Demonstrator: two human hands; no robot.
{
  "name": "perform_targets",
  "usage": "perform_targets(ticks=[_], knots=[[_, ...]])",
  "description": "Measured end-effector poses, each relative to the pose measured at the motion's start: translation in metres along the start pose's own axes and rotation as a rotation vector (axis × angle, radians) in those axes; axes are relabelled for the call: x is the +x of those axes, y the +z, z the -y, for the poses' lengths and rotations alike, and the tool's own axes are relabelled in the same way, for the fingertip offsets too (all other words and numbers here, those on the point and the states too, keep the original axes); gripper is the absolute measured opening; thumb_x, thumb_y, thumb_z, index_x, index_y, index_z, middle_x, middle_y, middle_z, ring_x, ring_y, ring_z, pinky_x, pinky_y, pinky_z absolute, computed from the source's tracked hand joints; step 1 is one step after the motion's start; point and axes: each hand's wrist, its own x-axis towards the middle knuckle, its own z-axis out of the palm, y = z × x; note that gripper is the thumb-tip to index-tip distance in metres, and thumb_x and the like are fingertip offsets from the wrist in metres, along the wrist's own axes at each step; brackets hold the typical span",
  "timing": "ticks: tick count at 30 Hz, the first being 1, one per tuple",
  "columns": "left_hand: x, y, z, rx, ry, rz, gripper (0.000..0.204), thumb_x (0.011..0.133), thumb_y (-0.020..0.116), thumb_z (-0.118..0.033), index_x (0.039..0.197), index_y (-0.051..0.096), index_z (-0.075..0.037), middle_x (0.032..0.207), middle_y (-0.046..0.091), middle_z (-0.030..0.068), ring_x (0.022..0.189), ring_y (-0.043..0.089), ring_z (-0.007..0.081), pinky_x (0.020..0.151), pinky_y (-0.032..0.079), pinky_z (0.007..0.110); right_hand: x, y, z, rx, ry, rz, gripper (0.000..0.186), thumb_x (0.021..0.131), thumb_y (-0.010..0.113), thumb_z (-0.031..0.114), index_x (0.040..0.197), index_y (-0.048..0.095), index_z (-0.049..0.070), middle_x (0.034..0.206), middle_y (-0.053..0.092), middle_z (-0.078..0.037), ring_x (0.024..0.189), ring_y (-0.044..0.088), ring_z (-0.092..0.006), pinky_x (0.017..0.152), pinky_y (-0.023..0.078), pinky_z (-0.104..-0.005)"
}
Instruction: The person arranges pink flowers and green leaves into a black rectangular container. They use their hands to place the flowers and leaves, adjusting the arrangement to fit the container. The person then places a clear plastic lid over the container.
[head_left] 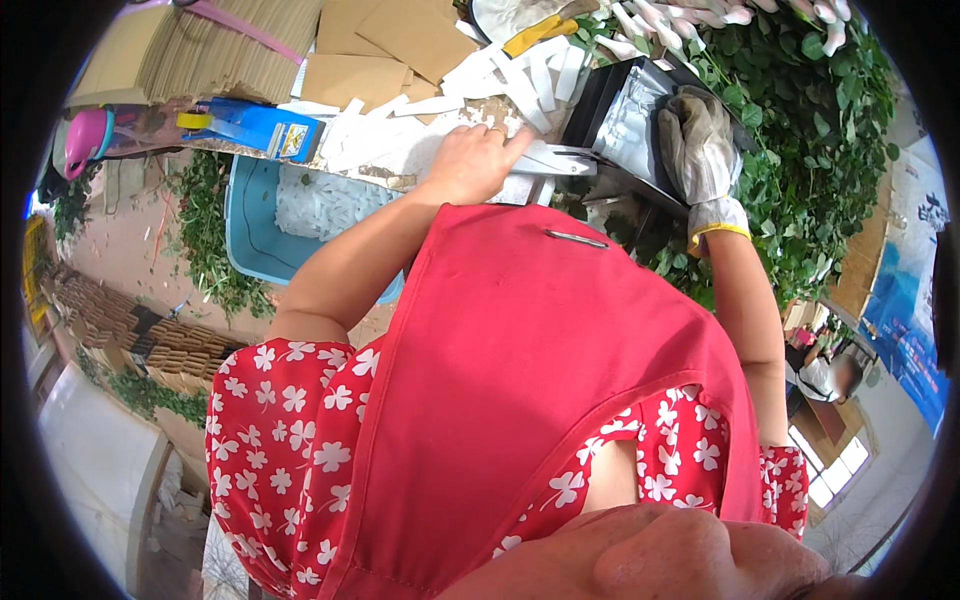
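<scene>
My bare left hand (472, 162), with a ring on one finger, rests on the table's near edge among white strips (540, 75). Its thumb points right, apart from the other fingers, and no object shows in its grasp. Beside it lies a silver metal bar (556, 160), reaching toward a black open box (590, 110). A crinkled pale sheet (632, 122) lines the box. My right hand (698, 150), in a soiled white glove with a yellow-trimmed cuff, is closed over the box's right side, fingers together. Its fingertips are partly hidden.
Leafy stems (800, 170) with pink-tipped wrapped blooms (680, 22) crowd the right. Brown cardboard (350, 75) and a blue tape dispenser (255, 128) occupy the table's left. Below stands a blue tub (240, 215) of white pieces. A person (825, 375) is at the far right.
</scene>
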Motion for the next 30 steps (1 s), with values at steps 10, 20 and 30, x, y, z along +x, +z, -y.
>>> perform_targets(ticks=[10,20,30], knots=[[0.068,-0.071,0.056,0.367,0.504,-0.396,0.044,0.079,0.059,-0.005,0.123,0.058,-0.014,0.107,0.060,0.0088,0.106,0.055,0.0238,0.096,0.040,0.040,0.004,-0.008,0.002,0.080,0.018,0.032,0.019,0.086,0.067,0.018,0.102,0.062,0.008,0.116,0.062,-0.018,0.106,0.057,-0.0385,0.093,0.044,-0.0463],[0.165,-0.098,0.050,0.342,0.621,-0.353,0.058,0.074,0.063,0.000,0.129,0.054,-0.016,0.106,0.060,0.0116,0.106,0.057,0.0303,0.090,0.044,0.044,0.006,-0.016,0.005,0.208,0.113,0.111,0.020,0.082,0.070,0.021,0.097,0.063,0.010,0.116,0.061,-0.014,0.108,0.053,-0.0374,0.097,0.040,-0.0473],[0.140,-0.107,0.022,0.620,0.427,-0.386,0.057,0.080,0.060,-0.004,0.136,0.052,-0.014,0.111,0.063,0.0181,0.117,0.056,0.0285,0.106,0.035,0.051,-0.001,-0.020,0.001,0.204,0.119,0.048,0.028,0.086,0.066,0.032,0.105,0.064,0.012,0.119,0.060,-0.012,0.113,0.052,-0.0382,0.102,0.037,-0.0518]])
